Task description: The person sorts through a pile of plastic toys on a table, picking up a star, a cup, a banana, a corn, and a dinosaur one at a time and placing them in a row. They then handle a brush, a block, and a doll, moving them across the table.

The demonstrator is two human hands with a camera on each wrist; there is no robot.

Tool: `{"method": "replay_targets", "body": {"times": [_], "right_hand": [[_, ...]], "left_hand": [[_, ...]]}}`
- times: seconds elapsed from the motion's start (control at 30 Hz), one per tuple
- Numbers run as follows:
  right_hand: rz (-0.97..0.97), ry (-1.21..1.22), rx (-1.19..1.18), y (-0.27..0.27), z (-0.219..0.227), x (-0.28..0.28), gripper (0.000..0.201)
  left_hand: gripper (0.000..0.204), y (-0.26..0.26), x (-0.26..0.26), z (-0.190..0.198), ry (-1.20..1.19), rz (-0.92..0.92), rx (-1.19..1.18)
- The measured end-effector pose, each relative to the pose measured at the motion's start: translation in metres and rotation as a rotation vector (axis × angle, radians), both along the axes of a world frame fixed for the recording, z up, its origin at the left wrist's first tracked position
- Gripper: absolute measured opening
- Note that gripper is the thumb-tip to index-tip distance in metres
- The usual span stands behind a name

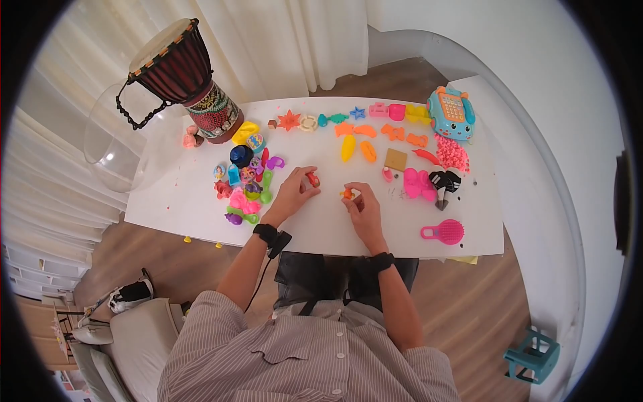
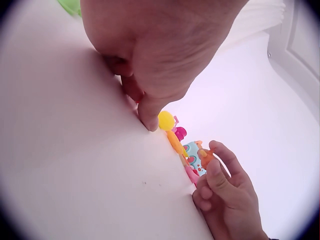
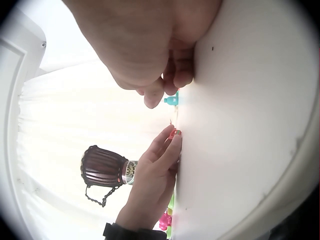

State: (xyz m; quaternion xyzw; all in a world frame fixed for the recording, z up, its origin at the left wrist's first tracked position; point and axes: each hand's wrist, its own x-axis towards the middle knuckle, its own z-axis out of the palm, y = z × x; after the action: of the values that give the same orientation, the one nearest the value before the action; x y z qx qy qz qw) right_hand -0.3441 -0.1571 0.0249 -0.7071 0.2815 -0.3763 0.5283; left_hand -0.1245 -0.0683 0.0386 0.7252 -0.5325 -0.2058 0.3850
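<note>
Over the table's near middle, my left hand (image 1: 292,194) holds a small red toy piece (image 1: 313,179) between thumb and fingers. In the right wrist view this red piece (image 3: 175,133) shows at the fingertips, close to the white tabletop. A short way to the right, my right hand (image 1: 366,216) pinches a small orange and yellow toy piece (image 1: 347,194). The left wrist view shows the orange piece (image 2: 206,159) held between thumb and index finger. The two hands are apart, and their fingers partly hide both pieces.
Left of the hands lies a pile of toys including a purple ring (image 1: 275,162). A drum (image 1: 175,74) stands at the back left. Orange and yellow toys, including a yellow one (image 1: 347,148), lie ahead. A toy phone (image 1: 451,114) and pink brush (image 1: 450,232) are on the right.
</note>
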Motion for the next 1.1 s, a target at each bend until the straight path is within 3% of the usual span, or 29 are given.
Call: {"method": "replay_targets", "body": {"times": [0.5, 0.67, 0.8, 0.9, 1.1], "right_hand": [[-0.093, -0.088, 0.081, 0.001, -0.005, 0.002, 0.035], [-0.254, -0.05, -0.038, 0.0, -0.007, -0.002, 0.035], [-0.339, -0.018, 0.01, 0.001, -0.01, -0.002, 0.034], [-0.401, 0.019, -0.044, 0.002, -0.008, -0.001, 0.034], [-0.625, 0.253, -0.404, -0.009, -0.024, -0.008, 0.036]], "left_hand": [[0.05, 0.0, 0.0, -0.005, 0.044, -0.026, -0.048], [0.048, -0.002, 0.002, -0.006, 0.031, -0.046, -0.067], [0.049, -0.001, 0.007, -0.01, 0.057, -0.072, -0.051], [0.048, -0.001, 0.008, -0.011, 0.062, -0.08, -0.053], [0.052, 0.0, 0.007, -0.008, 0.045, -0.079, -0.046]]}}
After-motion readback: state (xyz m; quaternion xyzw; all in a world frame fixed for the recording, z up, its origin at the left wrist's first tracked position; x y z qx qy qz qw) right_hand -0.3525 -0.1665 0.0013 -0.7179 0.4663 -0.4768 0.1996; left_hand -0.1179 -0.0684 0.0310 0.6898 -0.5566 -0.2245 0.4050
